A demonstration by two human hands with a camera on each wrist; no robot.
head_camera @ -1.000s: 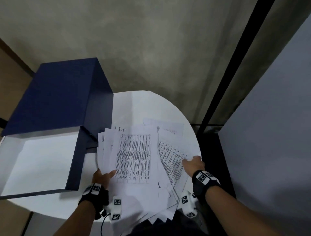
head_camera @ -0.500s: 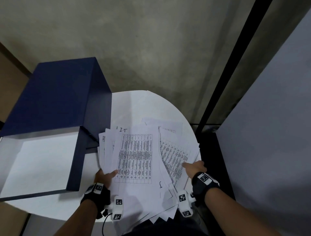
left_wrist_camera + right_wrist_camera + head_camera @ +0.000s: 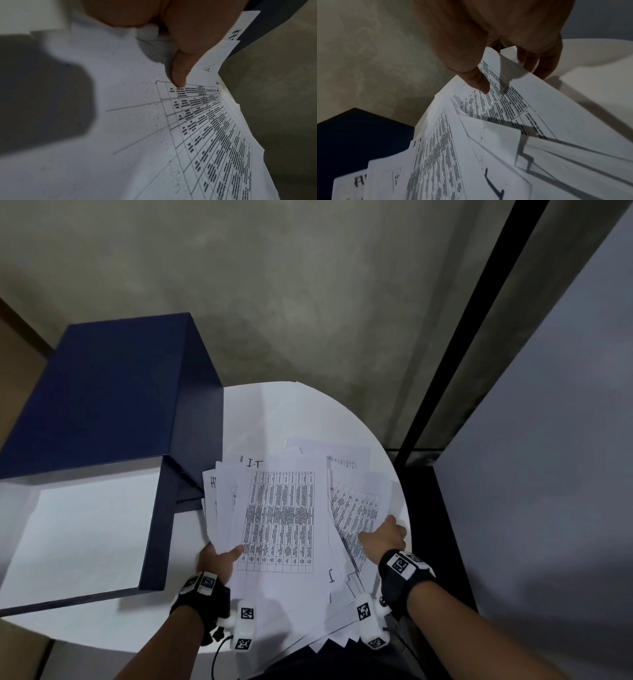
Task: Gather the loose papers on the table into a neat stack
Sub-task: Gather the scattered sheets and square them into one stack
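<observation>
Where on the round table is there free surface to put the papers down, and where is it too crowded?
Bare patches of the white table: the far part, between the blue box and the table's far rim, and the near-left strip in front of the box. Crowded: the right half, where the fanned papers spread between the left hand and the right hand.

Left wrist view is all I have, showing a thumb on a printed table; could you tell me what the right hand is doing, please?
Observer: The right hand pinches the papers' right side, thumb on top, fingers underneath.
Operator: Are they squared up?
Observer: No, they are fanned, and near corners overhang the round white table.
Operator: Anything beside them?
Observer: An open dark blue box stands at their left.
</observation>
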